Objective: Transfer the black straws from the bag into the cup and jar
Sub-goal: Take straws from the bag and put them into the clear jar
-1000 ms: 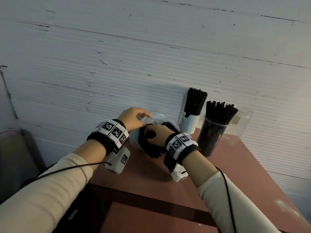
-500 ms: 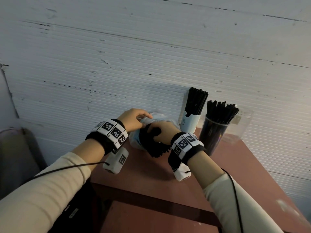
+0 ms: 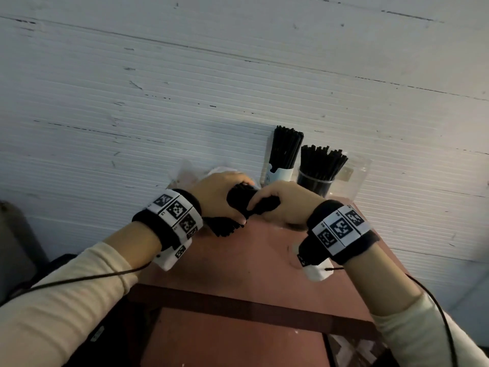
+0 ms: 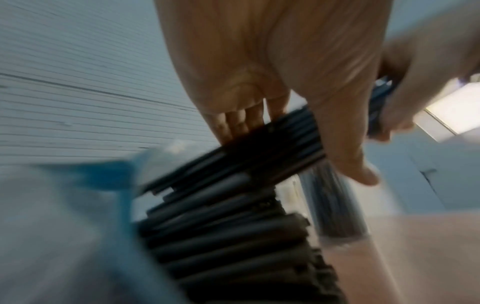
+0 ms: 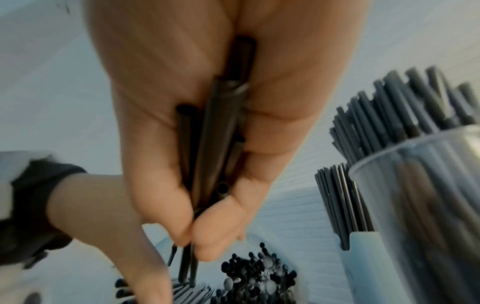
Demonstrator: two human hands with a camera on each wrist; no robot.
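Observation:
A bundle of black straws lies across the far edge of the table, gripped by both hands. My left hand curls over it, with loose straw ends fanning out below the wrist. My right hand grips the bundle's right end; in the right wrist view the straws run through its closed fingers. The crumpled clear bag sits behind the left hand and shows blurred in the left wrist view as the bag. A white cup and a clear jar stand to the right, both packed with upright straws.
The reddish table stands against a white ribbed wall. A second clear container stands behind the jar. Cables run from both wrist cameras along my sleeves. A dark object sits at the left beside the table.
My left hand has left the bag's mouth and now grips the straws. My right hand has drawn the bundle rightward out of the bag, towards the cup and jar.

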